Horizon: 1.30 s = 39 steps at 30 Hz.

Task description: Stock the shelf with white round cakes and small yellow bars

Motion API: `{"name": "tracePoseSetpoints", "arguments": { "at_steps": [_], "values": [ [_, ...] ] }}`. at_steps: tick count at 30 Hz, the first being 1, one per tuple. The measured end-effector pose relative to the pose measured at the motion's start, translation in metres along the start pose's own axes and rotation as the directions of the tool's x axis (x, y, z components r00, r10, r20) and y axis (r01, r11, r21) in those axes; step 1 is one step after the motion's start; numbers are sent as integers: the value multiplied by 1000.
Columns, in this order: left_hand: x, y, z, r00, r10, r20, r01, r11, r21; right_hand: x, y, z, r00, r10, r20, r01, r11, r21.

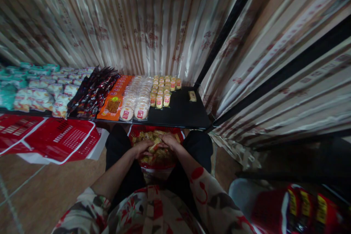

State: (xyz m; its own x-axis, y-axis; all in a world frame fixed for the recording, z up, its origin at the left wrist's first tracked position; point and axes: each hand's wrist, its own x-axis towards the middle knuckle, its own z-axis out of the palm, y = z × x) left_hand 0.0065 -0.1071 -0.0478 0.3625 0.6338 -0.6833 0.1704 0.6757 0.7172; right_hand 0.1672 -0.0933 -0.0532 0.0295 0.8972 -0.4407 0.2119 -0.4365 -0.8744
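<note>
A red bag (179, 130) full of small yellow wrapped snack packets (157, 160) sits between the knees, below the edge of the black shelf (178, 111). Inside its opening, my left hand (143, 147) and my right hand (169, 141) meet at one yellow wrapped snack packet (155, 145), fingers closed on it from both sides. Some fingertips are hidden among the packets. On the shelf ahead stand rows of similar yellow packets (159, 99), beside round wrapped crackers (140, 112). One single packet (192, 96) lies apart near the shelf's right end.
Left along the shelf are an orange snack bag (111, 102), dark shiny packets (91, 95), white packets (41, 98) and green packets (8, 95). Red printed bags (65, 139) hang below the shelf. A black frame bar (230, 25) and pleated curtain (153, 18) close off the back.
</note>
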Motion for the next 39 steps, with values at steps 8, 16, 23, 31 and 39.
{"name": "tracePoseSetpoints", "arguments": {
  "at_steps": [8, 16, 23, 31, 39],
  "values": [
    [-3, 8, 6, 995, 38, 96, -23, 988, -150, -6, -18, -10, 976, 215, 34, -217, 972, 86],
    [-3, 17, 11, 989, 88, 119, -74, 990, -124, -10, -36, -22, 973, 224, 49, -228, 970, 88],
    [5, 17, 16, 970, 241, 22, -239, 968, -78, -13, -51, -36, 984, 157, 81, -168, 975, 147],
    [16, 33, 28, 891, 421, -168, -445, 884, -144, -16, -64, -38, 994, -67, 83, 50, 980, 194],
    [21, 60, 38, 809, 487, -329, -564, 801, -201, -4, -61, -29, 965, -263, 17, 261, 963, 71]
  ]
}}
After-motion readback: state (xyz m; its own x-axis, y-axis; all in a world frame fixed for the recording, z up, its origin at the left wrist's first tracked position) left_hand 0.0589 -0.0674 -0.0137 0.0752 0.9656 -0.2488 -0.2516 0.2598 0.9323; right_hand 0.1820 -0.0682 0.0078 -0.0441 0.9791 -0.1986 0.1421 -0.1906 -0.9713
